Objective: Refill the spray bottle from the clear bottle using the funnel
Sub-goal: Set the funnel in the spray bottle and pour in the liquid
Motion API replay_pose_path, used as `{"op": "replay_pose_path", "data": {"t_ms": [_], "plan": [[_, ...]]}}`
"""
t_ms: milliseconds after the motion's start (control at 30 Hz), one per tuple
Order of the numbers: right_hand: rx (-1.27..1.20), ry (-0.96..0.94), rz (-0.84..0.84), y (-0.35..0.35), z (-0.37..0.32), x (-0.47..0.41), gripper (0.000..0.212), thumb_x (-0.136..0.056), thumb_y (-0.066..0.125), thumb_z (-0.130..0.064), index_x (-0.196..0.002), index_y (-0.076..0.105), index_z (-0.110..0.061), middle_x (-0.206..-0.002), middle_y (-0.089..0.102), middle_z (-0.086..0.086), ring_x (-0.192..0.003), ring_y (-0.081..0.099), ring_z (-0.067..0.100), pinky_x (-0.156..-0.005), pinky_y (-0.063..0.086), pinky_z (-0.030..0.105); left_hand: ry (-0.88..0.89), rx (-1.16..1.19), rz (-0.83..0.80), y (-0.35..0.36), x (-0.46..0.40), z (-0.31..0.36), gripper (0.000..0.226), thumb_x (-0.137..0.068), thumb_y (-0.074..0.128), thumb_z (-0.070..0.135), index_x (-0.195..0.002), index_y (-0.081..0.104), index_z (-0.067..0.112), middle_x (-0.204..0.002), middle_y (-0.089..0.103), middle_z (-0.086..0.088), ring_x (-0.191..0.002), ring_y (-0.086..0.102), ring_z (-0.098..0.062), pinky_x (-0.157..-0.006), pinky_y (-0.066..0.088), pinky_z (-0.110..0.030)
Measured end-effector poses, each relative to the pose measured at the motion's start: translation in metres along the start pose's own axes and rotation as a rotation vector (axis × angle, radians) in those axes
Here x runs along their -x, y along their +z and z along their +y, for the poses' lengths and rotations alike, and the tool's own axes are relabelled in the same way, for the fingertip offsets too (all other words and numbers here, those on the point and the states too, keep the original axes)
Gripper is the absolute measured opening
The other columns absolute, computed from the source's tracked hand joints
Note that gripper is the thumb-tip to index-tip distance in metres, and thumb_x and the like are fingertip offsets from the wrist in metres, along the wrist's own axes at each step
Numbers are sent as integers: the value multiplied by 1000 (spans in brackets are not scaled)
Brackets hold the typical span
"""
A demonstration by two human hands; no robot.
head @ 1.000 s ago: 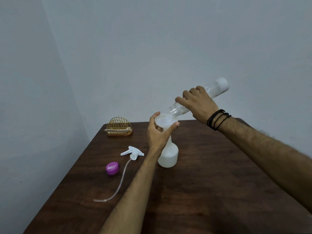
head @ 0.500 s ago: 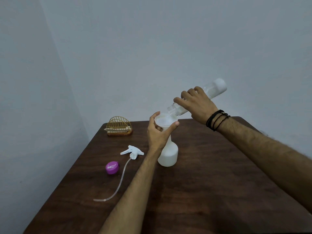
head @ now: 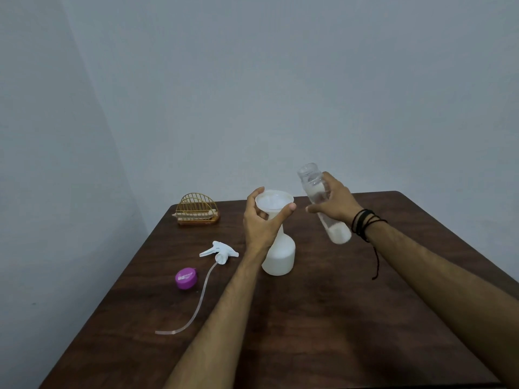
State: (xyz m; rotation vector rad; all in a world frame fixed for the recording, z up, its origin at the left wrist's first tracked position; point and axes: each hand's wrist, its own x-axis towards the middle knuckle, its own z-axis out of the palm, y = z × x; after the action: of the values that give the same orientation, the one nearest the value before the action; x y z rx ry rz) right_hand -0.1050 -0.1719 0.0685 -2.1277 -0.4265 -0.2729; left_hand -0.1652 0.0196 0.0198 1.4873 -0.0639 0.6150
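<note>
Setting: dark wooden table [head: 323, 318] against plain grey walls.

Item 1, spray bottle [head: 279, 256]: white, upright near the table's middle, head removed. Funnel [head: 273, 200] seated in its neck, bowl holding whitish liquid.

Item 2, left hand [head: 264, 223]: thumb and fingers curled around the funnel's rim from the near side, steadying it on the bottle; forearm reaches in from the lower edge.

Item 3, right hand [head: 334, 203]: wrapped around the clear bottle [head: 323, 203], held in the air just right of the funnel. The bottle stands near upright, mouth up and tilted slightly left, uncapped; a little liquid sits in its base. Dark cords circle the wrist.

Item 4, trigger head [head: 220, 251] with its dip tube trailing toward the viewer, lying left of the spray bottle. Purple cap [head: 186, 278] beside it. Small gold wire holder [head: 196, 210] at the far left corner.

Step, as judged: pouring is paused or done, mouth clear of the funnel. Next move likely calls for letting the funnel drain, then setting the clear bottle down well apart, lifting the funnel out without tipping the spray bottle, and refitting the trigger head.
</note>
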Motion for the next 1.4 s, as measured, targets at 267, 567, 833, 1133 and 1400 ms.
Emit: {"op": "replay_pose_path", "data": {"t_ms": [267,567,833,1133,1400], "plan": [[-281,173,310,18,52,22,60,-61,93,-20,-107,55,-22,-100,67,-10,-95,66,14,-79,55,32,-6,-4,-14,0,1,-1,105,-51,91,58,-142,46,29,-133,54,13,-113,55,14,-92,55,-20],[-202,109,291,31,70,37,82,-64,92,-27,-133,49,-27,-116,62,-9,-107,60,14,-86,47,24,-10,21,-52,-3,7,-5,101,-51,94,46,-138,49,23,-131,60,8,-121,60,-6,-103,52,-36],[-182,118,420,33,74,53,97,-54,91,-56,-130,40,-26,-127,55,-1,-114,57,17,-92,52,32,-33,-73,-91,-22,14,-20,107,-43,98,47,-136,47,31,-121,65,8,-105,66,0,-84,55,-21],[48,-395,718,65,23,80,45,-82,73,-47,-112,55,-19,-111,54,-6,-102,47,5,-85,45,29,-164,-321,-219,-47,39,-60,102,-56,89,58,-144,42,34,-133,58,12,-121,56,-8,-100,52,-38],[-163,-23,60,106,-16,66,64,-74,76,-57,-126,55,-26,-117,60,-15,-107,55,3,-80,41,14,-145,-329,-249,-45,52,-65,75,-73,76,60,-139,44,44,-131,53,33,-123,50,9,-97,44,-13]]}}
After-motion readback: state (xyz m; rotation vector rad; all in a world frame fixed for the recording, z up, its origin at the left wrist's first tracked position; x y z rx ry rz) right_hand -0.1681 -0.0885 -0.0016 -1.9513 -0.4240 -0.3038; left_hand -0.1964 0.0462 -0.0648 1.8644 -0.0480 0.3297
